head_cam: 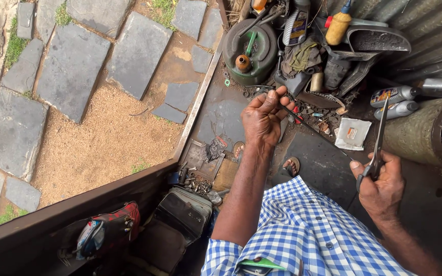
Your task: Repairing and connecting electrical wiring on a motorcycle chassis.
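- Plainly, the left hand (263,118) is raised, its fingers pinching one end of a thin dark strip (303,122) that slants down toward the right; the strip looks uncut so far.
- The right hand (382,186) is clenched around the handles of scissors (377,148), whose blades point up, near the strip but apart from it; no cut has begun, I judge.
- Packages: a green can (249,51) at top centre, a yellow squeeze bottle (337,26) beside it, a flat white packet (352,134) on the floor, and two labelled bottles (395,101) lying at right.
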